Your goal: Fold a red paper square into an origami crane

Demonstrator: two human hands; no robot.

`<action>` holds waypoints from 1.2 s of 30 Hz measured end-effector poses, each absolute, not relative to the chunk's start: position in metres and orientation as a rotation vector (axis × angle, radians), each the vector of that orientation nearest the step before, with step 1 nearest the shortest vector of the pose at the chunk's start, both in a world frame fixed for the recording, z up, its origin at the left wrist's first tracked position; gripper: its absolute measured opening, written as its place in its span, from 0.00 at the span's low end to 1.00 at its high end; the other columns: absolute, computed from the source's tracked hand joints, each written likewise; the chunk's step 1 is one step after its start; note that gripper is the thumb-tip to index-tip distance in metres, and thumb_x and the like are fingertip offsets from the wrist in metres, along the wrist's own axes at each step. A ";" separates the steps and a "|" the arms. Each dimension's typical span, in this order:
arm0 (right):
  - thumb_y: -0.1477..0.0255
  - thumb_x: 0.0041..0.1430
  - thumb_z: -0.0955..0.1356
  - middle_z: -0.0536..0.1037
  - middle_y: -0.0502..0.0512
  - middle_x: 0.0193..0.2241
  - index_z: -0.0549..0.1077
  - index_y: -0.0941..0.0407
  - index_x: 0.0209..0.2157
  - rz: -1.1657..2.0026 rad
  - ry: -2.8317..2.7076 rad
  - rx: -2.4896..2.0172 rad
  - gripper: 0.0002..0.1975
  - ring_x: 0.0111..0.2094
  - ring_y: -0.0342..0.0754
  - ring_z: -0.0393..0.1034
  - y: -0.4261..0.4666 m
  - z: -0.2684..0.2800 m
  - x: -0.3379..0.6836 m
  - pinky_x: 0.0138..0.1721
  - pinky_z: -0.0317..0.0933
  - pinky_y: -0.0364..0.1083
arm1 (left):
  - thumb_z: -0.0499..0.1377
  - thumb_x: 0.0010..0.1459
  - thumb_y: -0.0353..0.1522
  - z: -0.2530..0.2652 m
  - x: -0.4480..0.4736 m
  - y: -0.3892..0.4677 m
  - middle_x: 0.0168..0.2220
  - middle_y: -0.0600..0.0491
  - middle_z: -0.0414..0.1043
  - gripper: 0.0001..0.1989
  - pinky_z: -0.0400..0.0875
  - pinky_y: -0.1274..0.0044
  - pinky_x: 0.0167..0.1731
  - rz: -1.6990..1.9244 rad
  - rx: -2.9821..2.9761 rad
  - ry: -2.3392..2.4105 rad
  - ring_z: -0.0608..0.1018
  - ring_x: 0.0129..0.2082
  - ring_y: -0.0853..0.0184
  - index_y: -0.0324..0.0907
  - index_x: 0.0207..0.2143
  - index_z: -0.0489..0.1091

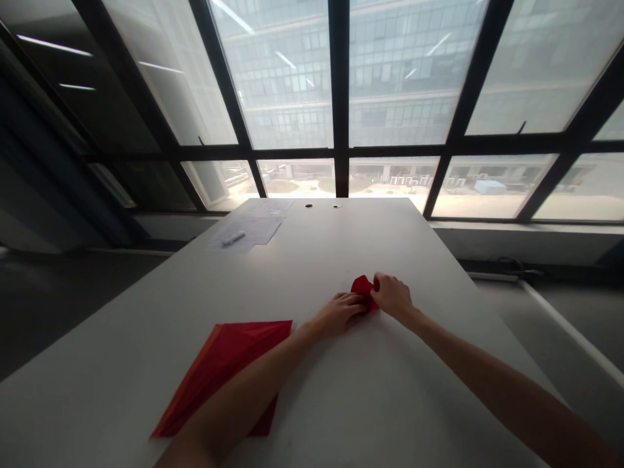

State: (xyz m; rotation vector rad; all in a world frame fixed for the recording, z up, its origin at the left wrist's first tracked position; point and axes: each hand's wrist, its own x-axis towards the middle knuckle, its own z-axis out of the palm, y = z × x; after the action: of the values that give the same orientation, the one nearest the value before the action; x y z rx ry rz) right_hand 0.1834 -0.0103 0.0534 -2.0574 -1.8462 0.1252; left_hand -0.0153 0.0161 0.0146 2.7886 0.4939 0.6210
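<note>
So I'm pinching the right side of the small red paper [361,284], nearer the right edge of the desk [414,403], with my right hand [391,294], left hand [341,312] lying over its near-left side, can't tell if gripping, long axis unclear.

I can read no text, label, brand, number or sign from here. On the far left of the desk [312,257] lie pale papers [266,229], too small and blurred for me to make out any writing; the slim tube [234,239] on them shows me nothing legible either.
</note>
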 end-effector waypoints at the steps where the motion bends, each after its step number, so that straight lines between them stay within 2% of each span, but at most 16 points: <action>1: 0.72 0.54 0.67 0.79 0.58 0.31 0.73 0.54 0.34 0.148 -1.815 -2.059 0.05 0.32 0.52 0.74 -0.008 0.054 0.187 0.32 0.58 0.46 | 0.54 0.66 0.33 0.015 -0.015 0.016 0.57 0.49 0.69 0.15 0.57 0.69 0.60 0.624 2.792 0.516 0.70 0.58 0.61 0.48 0.53 0.71; 6: 0.73 0.47 0.67 0.78 0.54 0.26 0.72 0.56 0.29 0.368 -1.657 -1.931 0.04 0.28 0.50 0.72 0.001 0.046 0.207 0.26 0.59 0.43 | 0.54 0.66 0.35 0.015 -0.015 0.017 0.54 0.49 0.72 0.18 0.58 0.67 0.58 0.644 2.798 0.582 0.72 0.54 0.61 0.47 0.57 0.67; 9: 0.75 0.44 0.66 0.75 0.50 0.20 0.71 0.56 0.27 0.743 -1.476 -1.779 0.04 0.22 0.47 0.70 0.002 0.041 0.212 0.21 0.59 0.41 | 0.53 0.67 0.36 0.016 -0.015 0.018 0.52 0.50 0.73 0.14 0.61 0.68 0.56 0.712 2.767 0.595 0.73 0.52 0.61 0.47 0.52 0.72; 12: 0.74 0.44 0.66 0.75 0.50 0.17 0.72 0.57 0.30 1.005 -1.279 -1.693 0.08 0.20 0.46 0.70 -0.002 0.040 0.210 0.19 0.59 0.41 | 0.54 0.66 0.37 0.017 -0.014 0.018 0.50 0.49 0.72 0.13 0.64 0.67 0.55 0.837 2.706 0.683 0.71 0.51 0.60 0.46 0.46 0.76; 15: 0.74 0.44 0.66 0.76 0.51 0.19 0.73 0.58 0.34 1.085 -1.214 -1.667 0.12 0.21 0.46 0.71 -0.005 0.039 0.204 0.19 0.61 0.41 | 0.58 0.63 0.38 0.017 -0.013 0.017 0.50 0.48 0.69 0.11 0.65 0.65 0.56 0.937 2.641 0.795 0.68 0.53 0.57 0.45 0.39 0.79; 18: 0.74 0.44 0.66 0.75 0.50 0.18 0.74 0.58 0.33 1.068 -1.232 -1.661 0.12 0.19 0.46 0.70 -0.004 0.034 0.199 0.18 0.60 0.41 | 0.60 0.61 0.35 0.014 -0.014 0.020 0.52 0.48 0.67 0.07 0.65 0.63 0.57 0.979 2.529 0.883 0.67 0.55 0.57 0.45 0.34 0.79; 20: 0.74 0.43 0.65 0.74 0.49 0.17 0.74 0.58 0.31 1.054 -1.253 -1.634 0.11 0.18 0.45 0.68 -0.002 0.029 0.197 0.17 0.59 0.40 | 0.60 0.60 0.32 0.010 -0.015 0.023 0.55 0.48 0.65 0.08 0.67 0.64 0.56 0.982 2.400 0.892 0.70 0.54 0.58 0.46 0.42 0.77; 22: 0.74 0.43 0.65 0.73 0.49 0.17 0.74 0.58 0.30 1.032 -1.283 -1.612 0.10 0.16 0.44 0.66 0.000 0.024 0.198 0.16 0.58 0.40 | 0.60 0.59 0.30 0.008 -0.015 0.026 0.58 0.48 0.63 0.21 0.67 0.65 0.57 0.986 2.304 0.885 0.71 0.54 0.59 0.47 0.56 0.69; 24: 0.73 0.44 0.64 0.72 0.48 0.16 0.74 0.58 0.30 0.987 -1.355 -1.611 0.10 0.16 0.44 0.65 0.003 0.018 0.200 0.16 0.58 0.41 | 0.59 0.58 0.28 0.005 -0.015 0.029 0.61 0.47 0.61 0.32 0.65 0.66 0.59 0.977 2.278 0.883 0.70 0.57 0.59 0.48 0.64 0.58; 26: 0.73 0.45 0.64 0.72 0.49 0.16 0.74 0.58 0.30 0.880 -1.460 -1.639 0.09 0.17 0.45 0.66 0.006 0.013 0.202 0.18 0.59 0.42 | 0.58 0.57 0.25 0.002 -0.015 0.030 0.60 0.48 0.63 0.33 0.65 0.66 0.59 0.943 2.284 0.872 0.70 0.57 0.60 0.49 0.65 0.57; 28: 0.72 0.46 0.66 0.75 0.51 0.20 0.74 0.58 0.30 0.706 -1.539 -1.693 0.08 0.21 0.46 0.68 0.008 0.009 0.204 0.23 0.63 0.44 | 0.57 0.57 0.23 0.000 -0.014 0.031 0.57 0.49 0.67 0.30 0.66 0.68 0.57 0.899 2.297 0.842 0.73 0.53 0.61 0.48 0.61 0.63; 31: 0.66 0.52 0.68 0.78 0.57 0.29 0.74 0.60 0.35 0.545 -1.601 -1.677 0.12 0.29 0.49 0.72 0.009 0.013 0.208 0.33 0.67 0.48 | 0.55 0.59 0.24 -0.002 -0.013 0.032 0.51 0.51 0.73 0.23 0.67 0.68 0.55 0.864 2.333 0.820 0.74 0.51 0.61 0.47 0.55 0.71; 33: 0.62 0.55 0.68 0.79 0.59 0.35 0.73 0.60 0.43 0.636 -1.657 -1.535 0.18 0.33 0.49 0.73 0.007 0.022 0.214 0.37 0.68 0.48 | 0.54 0.60 0.24 -0.002 -0.013 0.031 0.50 0.51 0.74 0.22 0.68 0.68 0.54 0.853 2.358 0.826 0.74 0.50 0.61 0.46 0.55 0.71; 34: 0.62 0.55 0.69 0.79 0.60 0.39 0.71 0.60 0.49 0.728 -1.692 -1.446 0.23 0.35 0.49 0.73 0.006 0.027 0.218 0.36 0.69 0.48 | 0.54 0.59 0.24 -0.002 -0.013 0.031 0.50 0.51 0.74 0.23 0.68 0.68 0.54 0.849 2.365 0.837 0.74 0.50 0.61 0.46 0.56 0.70; 36: 0.63 0.53 0.71 0.78 0.59 0.41 0.64 0.57 0.59 0.947 -1.739 -1.335 0.32 0.33 0.48 0.73 0.004 0.034 0.228 0.32 0.69 0.46 | 0.55 0.59 0.24 -0.001 -0.013 0.031 0.50 0.51 0.74 0.26 0.68 0.68 0.54 0.842 2.370 0.868 0.74 0.49 0.61 0.47 0.59 0.66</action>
State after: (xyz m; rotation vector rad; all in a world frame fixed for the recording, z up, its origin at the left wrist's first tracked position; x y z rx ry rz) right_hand 0.2281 0.0042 0.0344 -1.3351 -1.7389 0.9471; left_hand -0.0126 0.0310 -0.0010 2.3705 0.8675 0.8420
